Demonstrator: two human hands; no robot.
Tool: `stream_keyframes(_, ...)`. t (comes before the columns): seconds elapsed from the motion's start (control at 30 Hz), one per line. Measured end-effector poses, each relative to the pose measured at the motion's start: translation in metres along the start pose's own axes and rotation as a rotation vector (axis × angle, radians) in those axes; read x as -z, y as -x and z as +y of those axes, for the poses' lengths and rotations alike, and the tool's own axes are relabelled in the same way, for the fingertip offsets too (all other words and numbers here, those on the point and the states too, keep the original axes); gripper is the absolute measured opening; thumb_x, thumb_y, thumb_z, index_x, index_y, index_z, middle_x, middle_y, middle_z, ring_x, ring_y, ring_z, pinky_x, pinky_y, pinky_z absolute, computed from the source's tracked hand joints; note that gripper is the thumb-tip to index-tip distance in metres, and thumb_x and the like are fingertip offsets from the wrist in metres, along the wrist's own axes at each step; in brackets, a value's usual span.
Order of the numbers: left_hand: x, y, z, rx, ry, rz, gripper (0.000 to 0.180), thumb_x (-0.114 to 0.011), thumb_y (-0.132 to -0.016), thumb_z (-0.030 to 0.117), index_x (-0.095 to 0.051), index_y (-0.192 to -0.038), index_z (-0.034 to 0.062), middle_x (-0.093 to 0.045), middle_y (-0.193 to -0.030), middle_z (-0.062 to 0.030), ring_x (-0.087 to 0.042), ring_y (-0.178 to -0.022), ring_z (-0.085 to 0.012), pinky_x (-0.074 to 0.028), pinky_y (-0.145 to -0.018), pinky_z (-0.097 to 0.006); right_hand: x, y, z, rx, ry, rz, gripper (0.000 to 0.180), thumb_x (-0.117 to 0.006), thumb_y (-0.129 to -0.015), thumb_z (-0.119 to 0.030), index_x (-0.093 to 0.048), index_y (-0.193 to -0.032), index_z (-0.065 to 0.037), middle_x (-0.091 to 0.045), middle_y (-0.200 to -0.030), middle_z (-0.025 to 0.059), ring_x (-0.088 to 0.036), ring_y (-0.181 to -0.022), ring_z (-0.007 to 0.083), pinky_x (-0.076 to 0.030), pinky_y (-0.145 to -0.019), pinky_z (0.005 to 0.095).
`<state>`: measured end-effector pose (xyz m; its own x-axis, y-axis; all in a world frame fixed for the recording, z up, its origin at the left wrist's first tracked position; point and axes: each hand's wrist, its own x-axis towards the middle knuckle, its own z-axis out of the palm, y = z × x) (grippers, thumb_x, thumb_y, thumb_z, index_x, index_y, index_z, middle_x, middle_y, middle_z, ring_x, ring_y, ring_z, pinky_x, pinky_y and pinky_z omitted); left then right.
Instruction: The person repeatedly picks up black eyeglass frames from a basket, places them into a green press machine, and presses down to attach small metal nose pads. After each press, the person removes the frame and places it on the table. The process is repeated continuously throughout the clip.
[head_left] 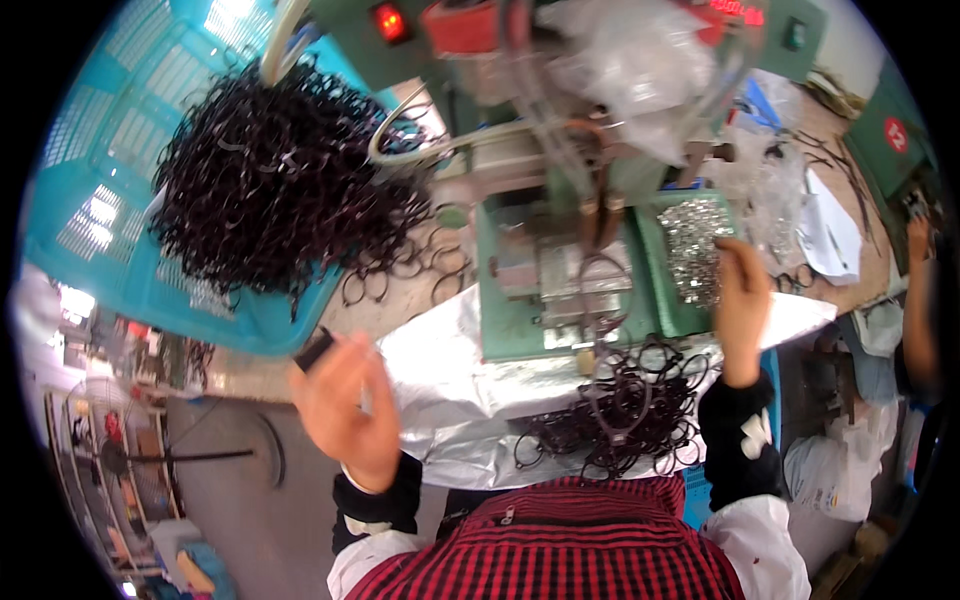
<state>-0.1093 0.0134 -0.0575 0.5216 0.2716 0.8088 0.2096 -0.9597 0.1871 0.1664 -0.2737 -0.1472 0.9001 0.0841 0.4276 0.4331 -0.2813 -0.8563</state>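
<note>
Overhead, cluttered workbench [420, 290], green press [560, 270].

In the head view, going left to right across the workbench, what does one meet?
Turquoise crate → heap of dark frames → left hand → green press machine → tray of small silvery parts → right hand → white papers.

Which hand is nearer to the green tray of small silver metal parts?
Right. The right hand is raised at the green tray, its fingertips over the silver parts. The left hand is far off to the tray's left, beside the blue basket.
</note>
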Motion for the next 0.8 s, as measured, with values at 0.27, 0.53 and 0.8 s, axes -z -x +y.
stream_keyframes(0.27,-0.094,-0.007,-0.059,0.221,0.111,-0.370,0.011,-0.079,-0.073,0.009,-0.073,-0.082,0.0056,-0.061,-0.092,-0.0106,-0.059,-0.093,-0.0334,-0.047,-0.082,-0.042,-0.035,-0.016,-0.005,-0.168,-0.430,0.067,0.017,-0.066,-0.094,-0.003,-0.071,-0.109,0.001,-0.070,-0.098,0.0023,-0.060,-0.090,0.0083,-0.047,-0.083,0.0222)
stream_keyframes(0.53,-0.161,0.018,-0.083,0.401,0.132,-0.251,0.014,-0.075,-0.075,0.012,-0.067,-0.074,-0.0001,-0.062,-0.081,-0.0140,-0.060,-0.079,-0.0308,-0.048,-0.072,-0.042,0.003,0.016,-0.028,-0.004,0.029,0.054,0.014,-0.069,-0.088,0.001,-0.072,-0.103,0.002,-0.071,-0.094,0.0054,-0.064,-0.089,0.0130,-0.048,-0.083,0.0248)
stream_keyframes(0.8,-0.083,-0.020,-0.071,0.666,0.830,-0.174,0.011,-0.051,-0.099,0.002,-0.061,-0.100,0.0001,-0.065,-0.099,-0.0060,-0.064,-0.080,-0.0099,-0.051,-0.069,-0.022,0.016,0.017,-0.086,0.096,-0.138,-0.188,0.016,-0.068,-0.081,0.004,-0.071,-0.096,0.002,-0.070,-0.094,0.0105,-0.066,-0.090,0.0205,-0.049,-0.084,0.0299)
